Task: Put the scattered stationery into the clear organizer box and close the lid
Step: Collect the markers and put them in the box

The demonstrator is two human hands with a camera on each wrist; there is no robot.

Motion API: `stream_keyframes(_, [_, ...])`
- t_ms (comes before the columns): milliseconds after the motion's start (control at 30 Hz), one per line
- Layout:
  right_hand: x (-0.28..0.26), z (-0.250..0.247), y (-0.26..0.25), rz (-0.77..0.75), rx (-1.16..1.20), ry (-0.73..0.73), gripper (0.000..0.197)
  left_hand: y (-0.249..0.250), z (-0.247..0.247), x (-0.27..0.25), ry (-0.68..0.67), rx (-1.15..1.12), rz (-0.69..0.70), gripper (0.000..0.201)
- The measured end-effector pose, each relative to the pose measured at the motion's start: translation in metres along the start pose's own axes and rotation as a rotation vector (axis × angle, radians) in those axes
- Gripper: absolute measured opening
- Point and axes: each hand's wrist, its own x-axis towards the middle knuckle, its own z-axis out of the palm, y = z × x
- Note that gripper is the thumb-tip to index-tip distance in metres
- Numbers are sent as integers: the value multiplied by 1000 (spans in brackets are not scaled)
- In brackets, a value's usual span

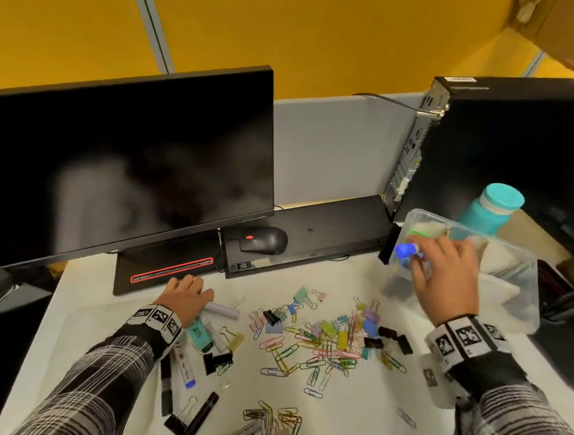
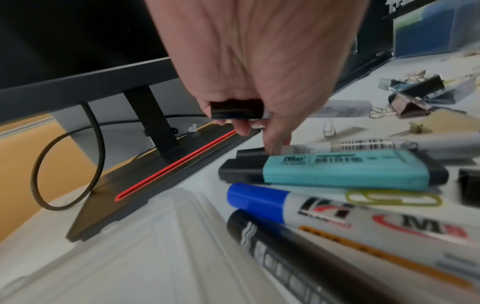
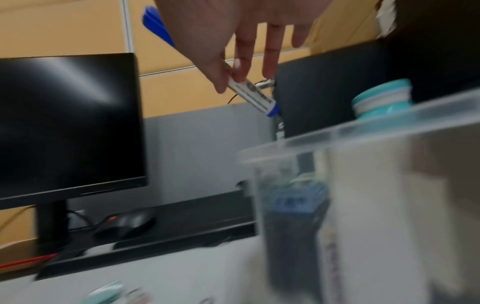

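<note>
Right hand (image 1: 446, 274) at right of the head frame, over the clear organizer box (image 1: 509, 303), pinching a blue-capped marker (image 1: 406, 250) between thumb and forefinger; other fingers hang straight in the right wrist view (image 3: 270, 53). Marker (image 3: 257, 94) is tilted, blue cap end up near the palm, small blue end pointing down toward the box's open top (image 3: 363, 131). Box sits at the right edge of the desk (image 1: 349, 411), no lid on it, some blue and green items already in its left compartment, blurred. Teal bottle (image 1: 488, 212) stands just behind the box.

Left hand (image 1: 183, 295) at centre left, low on the desk, just in front of the monitor base (image 1: 168, 273). In the left wrist view the fingers (image 2: 244, 123) curl round a black-capped marker (image 2: 236, 110), grey barrel sticking out to the right. Just below it lie a thin grey marker (image 2: 363, 144), a teal highlighter (image 2: 337, 170), a blue-capped marker with a white barrel (image 2: 311, 211) and a black marker (image 2: 285, 257), side by side, touching. Clear lid (image 2: 130, 257) lies flat at lower left of that frame, under the wrist.

Paper clips (image 1: 302, 352) and binder clips (image 1: 338, 327), many colours, scattered across the desk middle; another clip heap (image 1: 273, 418) at bottom centre. Black monitor (image 1: 118, 163), mouse (image 1: 263, 239) and computer tower (image 1: 497, 148) along the back.
</note>
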Motion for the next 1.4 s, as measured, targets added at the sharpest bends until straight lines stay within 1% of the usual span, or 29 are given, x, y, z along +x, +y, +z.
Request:
stream_keyframes(67, [9,-13,24,67,-96,-29,33,2,0,0,-12,-18,-9,40])
stream_keyframes(133, [15,-20,49,109,-178,-125,37,6,1,0,-26,-25,-15,38])
stream_keyframes(233, [26,-18,73,116,-352,-421,46,12,-1,0,-40,-3,-16,38])
stream_keyframes(300, [35,-15,78,84,-415,-572,50,14,-3,0,-42,-1,-7,39])
stream_keyframes(400, [45,-10,78,44,-479,-687,47,14,-10,-2,-51,9,-20,43])
stream_keyframes(533, [48,-7,76,65,-587,-779,40,12,-24,-8,-44,44,-74,46])
stream_keyframes(633, [48,-8,73,94,-581,-812,43,16,-34,-10,18,35,-117,38])
stream_keyframes(700, [46,-15,74,102,-510,-769,39,23,-41,-8,68,-21,-147,35])
stream_keyframes(800, [36,-27,86,191,-316,-616,39,41,-58,-6,145,-159,-161,34])
stream_keyframes(900, [15,-36,107,304,-133,-449,38,70,-84,-3,253,-383,-143,31])
stream_keyframes(1000, [-2,-34,132,371,-66,-330,40,112,-124,-1,308,-628,-106,26])
stream_keyframes(1100, [-15,-20,152,379,-5,-340,46,166,-168,3,332,-717,-23,24])
stream_keyframes(1200, [-27,-4,163,331,14,-363,49,228,-202,14,307,-772,48,24])
stream_keyframes(1300, [-28,-1,166,295,17,-342,52,281,-227,39,288,-798,56,25])
stream_keyframes(1400, [-26,-3,165,281,26,-338,50,316,-253,69,258,-776,24,31])
